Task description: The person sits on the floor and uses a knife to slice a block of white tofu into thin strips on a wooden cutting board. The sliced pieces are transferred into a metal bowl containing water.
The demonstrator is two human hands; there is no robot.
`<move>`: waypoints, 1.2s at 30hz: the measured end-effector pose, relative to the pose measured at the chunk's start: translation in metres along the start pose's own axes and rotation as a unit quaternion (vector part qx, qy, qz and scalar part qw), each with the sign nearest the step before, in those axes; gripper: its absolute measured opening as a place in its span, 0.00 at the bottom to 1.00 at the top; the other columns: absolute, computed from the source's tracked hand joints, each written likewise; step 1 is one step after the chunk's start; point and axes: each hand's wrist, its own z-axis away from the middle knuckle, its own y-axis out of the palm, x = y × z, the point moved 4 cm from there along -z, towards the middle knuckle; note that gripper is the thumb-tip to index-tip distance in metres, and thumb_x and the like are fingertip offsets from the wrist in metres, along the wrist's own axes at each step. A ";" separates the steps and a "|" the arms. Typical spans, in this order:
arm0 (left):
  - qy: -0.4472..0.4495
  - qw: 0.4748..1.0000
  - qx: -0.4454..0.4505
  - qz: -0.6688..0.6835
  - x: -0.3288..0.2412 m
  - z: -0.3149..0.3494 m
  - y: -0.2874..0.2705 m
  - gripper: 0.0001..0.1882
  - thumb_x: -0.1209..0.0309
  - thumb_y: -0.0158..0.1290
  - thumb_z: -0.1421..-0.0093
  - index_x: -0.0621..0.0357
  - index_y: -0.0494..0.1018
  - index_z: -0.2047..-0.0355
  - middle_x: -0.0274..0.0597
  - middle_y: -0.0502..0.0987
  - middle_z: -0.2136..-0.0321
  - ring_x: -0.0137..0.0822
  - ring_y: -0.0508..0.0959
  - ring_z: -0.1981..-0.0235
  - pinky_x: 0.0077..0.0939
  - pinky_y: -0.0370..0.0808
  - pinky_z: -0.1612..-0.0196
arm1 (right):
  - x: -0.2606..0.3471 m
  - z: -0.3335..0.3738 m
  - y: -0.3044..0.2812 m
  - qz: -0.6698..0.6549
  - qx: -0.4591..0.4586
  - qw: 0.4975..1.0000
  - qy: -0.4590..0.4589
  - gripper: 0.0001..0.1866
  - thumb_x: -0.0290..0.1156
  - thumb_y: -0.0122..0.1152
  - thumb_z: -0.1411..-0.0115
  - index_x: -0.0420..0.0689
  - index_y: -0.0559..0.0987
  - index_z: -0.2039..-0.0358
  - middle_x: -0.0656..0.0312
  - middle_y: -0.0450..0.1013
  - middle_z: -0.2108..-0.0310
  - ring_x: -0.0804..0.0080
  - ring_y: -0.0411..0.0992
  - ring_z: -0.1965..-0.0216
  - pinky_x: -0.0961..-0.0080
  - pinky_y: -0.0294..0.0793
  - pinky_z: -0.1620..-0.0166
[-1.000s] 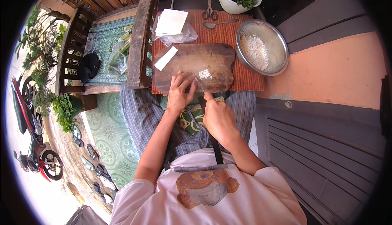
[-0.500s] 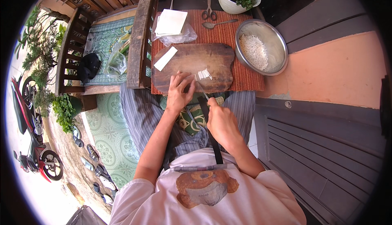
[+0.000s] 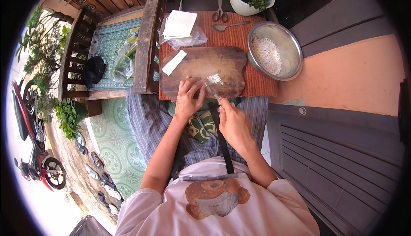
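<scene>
Evidently the cutting is partly done. Taking the brown, wavy-edged wooden board as a clock face, twelve pointing away from the person, a small row of thin white cut strips lies just off its centre towards four o'clock. Beyond the rim, between two and three, a round shiny steel bowl holds a loose heap of fine white shreds, seemingly the finished portion.

What appears left is a flat white oblong piece, uncut, near ten o'clock on the board, and a stack of square white sheets at eleven, resting on a clear plastic bag over the orange woven mat. By that count, a good share remains.

The two hands are apart but near each other. At five o'clock the right hand is closed round the handle of a slim metal knife, its blade beside the strips. At seven, the left hand rests bent fingers on the board; whether they pin anything, I cannot tell.
</scene>
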 end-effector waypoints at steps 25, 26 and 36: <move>-0.010 1.000 0.006 -0.002 0.001 0.000 0.001 0.14 0.80 0.65 0.44 0.60 0.84 0.56 0.47 0.82 0.53 0.55 0.80 0.54 0.48 0.75 0.34 | 0.042 -0.023 -0.013 0.051 0.091 0.993 0.047 0.14 0.22 0.54 0.33 0.34 0.76 0.47 0.31 0.79 0.70 0.30 0.80 0.62 0.40 0.80 0.58; -0.010 1.000 0.005 0.000 0.001 0.001 0.002 0.14 0.80 0.65 0.44 0.60 0.84 0.56 0.47 0.82 0.53 0.55 0.79 0.54 0.48 0.75 0.34 | 0.044 -0.024 -0.015 0.046 0.092 0.994 0.045 0.15 0.22 0.54 0.33 0.34 0.76 0.47 0.30 0.78 0.70 0.30 0.80 0.62 0.40 0.80 0.58; -0.007 1.000 0.006 -0.001 0.003 0.002 0.002 0.14 0.80 0.65 0.44 0.60 0.84 0.56 0.48 0.82 0.53 0.55 0.80 0.53 0.50 0.74 0.34 | 0.049 -0.017 -0.020 0.050 0.107 0.991 0.060 0.16 0.21 0.55 0.34 0.32 0.77 0.47 0.29 0.78 0.71 0.30 0.81 0.63 0.41 0.81 0.58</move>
